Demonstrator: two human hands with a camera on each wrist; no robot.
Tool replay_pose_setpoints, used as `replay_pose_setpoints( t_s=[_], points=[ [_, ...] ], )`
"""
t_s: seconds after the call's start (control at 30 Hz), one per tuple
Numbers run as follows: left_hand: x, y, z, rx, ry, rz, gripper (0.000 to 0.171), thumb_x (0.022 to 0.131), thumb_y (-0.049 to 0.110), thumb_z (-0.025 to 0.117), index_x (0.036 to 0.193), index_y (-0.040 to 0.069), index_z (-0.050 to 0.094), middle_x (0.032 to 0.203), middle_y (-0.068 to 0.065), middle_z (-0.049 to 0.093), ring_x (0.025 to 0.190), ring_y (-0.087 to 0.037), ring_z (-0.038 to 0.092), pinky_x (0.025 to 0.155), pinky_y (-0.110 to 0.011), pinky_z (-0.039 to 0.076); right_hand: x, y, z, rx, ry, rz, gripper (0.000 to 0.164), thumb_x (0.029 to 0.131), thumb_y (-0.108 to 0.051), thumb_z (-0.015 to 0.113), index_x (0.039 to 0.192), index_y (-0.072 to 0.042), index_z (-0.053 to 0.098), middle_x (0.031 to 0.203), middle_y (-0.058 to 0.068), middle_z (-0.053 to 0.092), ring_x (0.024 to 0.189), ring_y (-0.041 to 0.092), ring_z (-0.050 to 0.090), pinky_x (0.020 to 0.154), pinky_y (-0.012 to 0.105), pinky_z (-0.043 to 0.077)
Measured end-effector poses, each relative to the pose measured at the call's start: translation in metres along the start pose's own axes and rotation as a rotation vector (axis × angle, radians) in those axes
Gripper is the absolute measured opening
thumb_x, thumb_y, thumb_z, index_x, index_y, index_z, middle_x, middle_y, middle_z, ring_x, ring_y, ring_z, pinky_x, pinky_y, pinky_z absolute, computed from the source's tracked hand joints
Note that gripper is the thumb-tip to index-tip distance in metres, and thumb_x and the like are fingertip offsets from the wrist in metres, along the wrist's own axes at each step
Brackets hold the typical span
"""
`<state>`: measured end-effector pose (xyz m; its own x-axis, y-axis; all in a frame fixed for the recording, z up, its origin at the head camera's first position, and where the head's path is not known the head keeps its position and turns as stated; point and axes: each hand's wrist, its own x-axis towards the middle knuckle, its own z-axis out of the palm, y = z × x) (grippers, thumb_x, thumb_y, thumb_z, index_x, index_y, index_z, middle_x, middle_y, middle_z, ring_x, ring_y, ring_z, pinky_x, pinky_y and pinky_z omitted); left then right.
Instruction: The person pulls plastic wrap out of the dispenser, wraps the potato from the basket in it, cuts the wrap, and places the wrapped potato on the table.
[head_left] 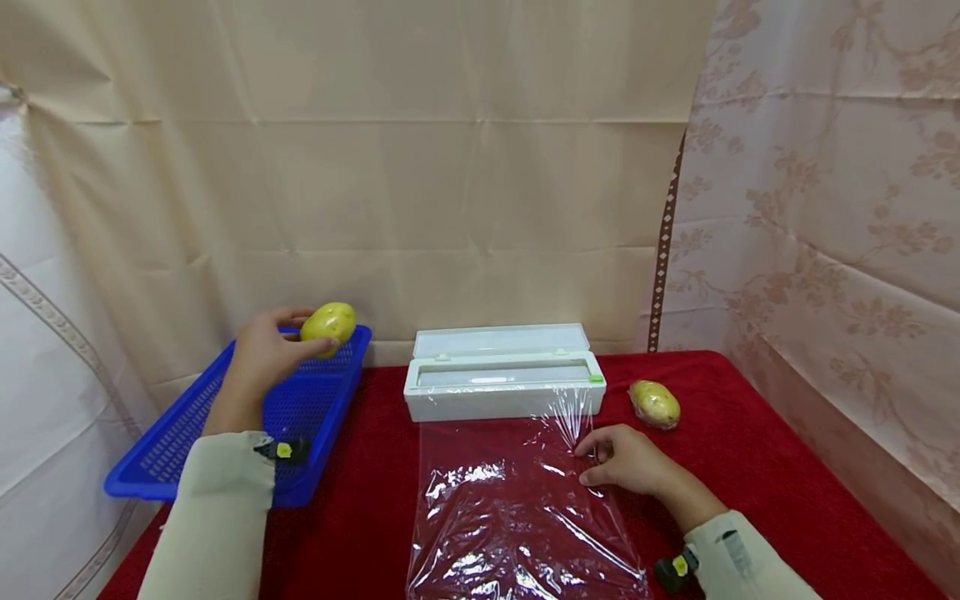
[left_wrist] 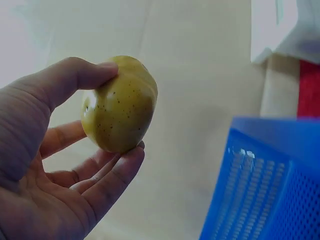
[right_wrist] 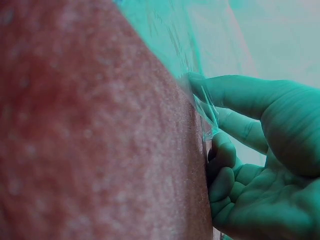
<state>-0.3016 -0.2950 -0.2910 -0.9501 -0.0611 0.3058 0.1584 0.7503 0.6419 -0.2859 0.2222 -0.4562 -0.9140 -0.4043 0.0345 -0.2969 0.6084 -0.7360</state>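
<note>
My left hand holds a yellow potato above the blue basket, its thumb on one side and fingertips on the other. Dark specks dot the potato's skin in the left wrist view. A sheet of clear plastic wrap runs from a white wrap dispenser toward the front of the table. At the sheet's right edge, my right hand pinches the wrap between thumb and finger, and creases fan out from there. A second potato, covered in film, lies right of the dispenser.
The blue plastic basket stands on the left, with perforated sides. The dispenser's lid is raised at the back. A green cutter slider sits at its right end. Red cloth covers the table, and a beige curtain hangs behind.
</note>
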Motion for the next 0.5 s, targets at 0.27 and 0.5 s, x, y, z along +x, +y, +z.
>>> replay_pose_setpoints(
  t_s=[0.27, 0.5],
  points=[
    [-0.034, 0.02, 0.015, -0.09, 0.061, -0.01, 0.077, 0.081, 0.053, 0.085, 0.144, 0.017, 0.059, 0.141, -0.016, 0.062, 0.129, -0.04, 0.061, 0.094, -0.049, 0.054, 0.001, 0.002, -0.001, -0.009, -0.001, 0.017, 0.031, 0.076, -0.016, 0.091, 0.103, -0.01, 0.077, 0.073, 0.001, 0.059, 0.066, 0.014, 0.05, 0.056, 0.026, 0.042],
    [-0.059, 0.025, 0.04, -0.117, 0.083, -0.014, 0.077, 0.077, 0.051, 0.089, 0.138, 0.012, 0.061, 0.138, -0.016, 0.064, 0.121, -0.037, 0.066, 0.085, -0.041, 0.058, 0.002, 0.001, 0.0, -0.014, -0.004, 0.02, 0.031, 0.076, -0.017, 0.091, 0.103, -0.011, 0.078, 0.073, 0.002, 0.06, 0.065, 0.015, 0.05, 0.055, 0.027, 0.041]
  ],
)
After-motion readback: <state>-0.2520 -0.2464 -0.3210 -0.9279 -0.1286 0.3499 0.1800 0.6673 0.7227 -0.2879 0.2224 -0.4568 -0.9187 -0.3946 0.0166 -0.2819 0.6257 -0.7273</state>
